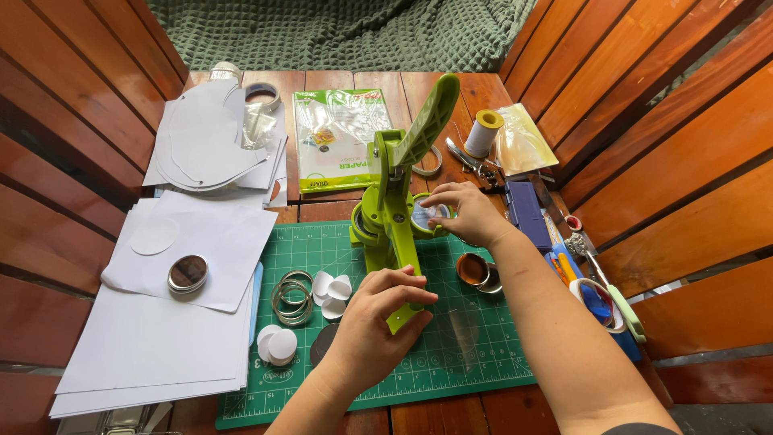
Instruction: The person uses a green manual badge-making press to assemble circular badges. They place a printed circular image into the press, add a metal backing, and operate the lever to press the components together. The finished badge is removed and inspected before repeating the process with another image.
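Surface: wooden table (338, 84) w/ green cutting mat (475, 354) under both hands, as I saw it.
L hand (378, 322): fingers curled on base of green button press (394, 209).
R hand (467, 213): at press die, fingertips on round disc (427, 216); grip unclear.
Nearby: metal rings (291, 300) and white paper circles (332, 287) just L of L hand.
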